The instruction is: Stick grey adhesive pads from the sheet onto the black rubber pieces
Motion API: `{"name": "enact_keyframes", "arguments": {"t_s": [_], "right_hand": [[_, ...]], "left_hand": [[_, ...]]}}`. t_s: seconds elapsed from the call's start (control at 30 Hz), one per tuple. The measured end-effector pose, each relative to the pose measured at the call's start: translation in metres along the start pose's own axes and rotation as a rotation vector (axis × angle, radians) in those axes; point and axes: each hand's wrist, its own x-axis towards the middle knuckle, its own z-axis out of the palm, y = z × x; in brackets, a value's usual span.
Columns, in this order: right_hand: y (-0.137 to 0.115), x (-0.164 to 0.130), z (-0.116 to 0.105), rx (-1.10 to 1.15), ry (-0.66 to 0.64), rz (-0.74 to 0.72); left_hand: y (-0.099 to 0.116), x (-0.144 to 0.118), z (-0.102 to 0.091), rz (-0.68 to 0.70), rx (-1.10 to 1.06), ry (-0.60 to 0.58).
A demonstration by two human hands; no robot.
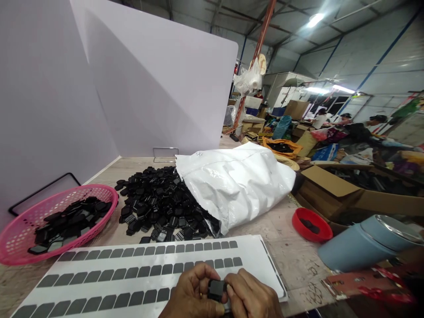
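At the table's near edge, left hand (pixel 192 295) and right hand (pixel 253 297) pinch 1 black part (pixel 217 290) together over the sticker sheet (pixel 132 276).

Small black plastic pieces (pixel 159 203), faintly glossy, spill from a crinkled, shiny white plastic bag (pixel 235 181). The pink basket (pixel 20 234) is perforated plastic; the surface (pixel 298 256) looks like worn, matt wood.

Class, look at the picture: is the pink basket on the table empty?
No. The pink basket at the table's left holds a layer of black plastic pieces.
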Motion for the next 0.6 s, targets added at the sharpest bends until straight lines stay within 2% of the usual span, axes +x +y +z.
{"name": "enact_keyframes", "arguments": {"t_s": [0.17,0.37,0.6], "right_hand": [[0.0023,0.0004,-0.001,-0.041,-0.012,-0.033],[0.0031,-0.0011,0.0043,-0.095,0.018,-0.051],[0.0056,0.0006,0.0031,-0.088,-0.012,-0.068]], "left_hand": [[-0.0009,0.0007,0.0019,0.01,0.011,0.031],[0.0015,0.0011,0.0034,-0.006,0.003,0.014],[0.0058,0.0009,0.0043,-0.009,-0.004,0.009]]}}
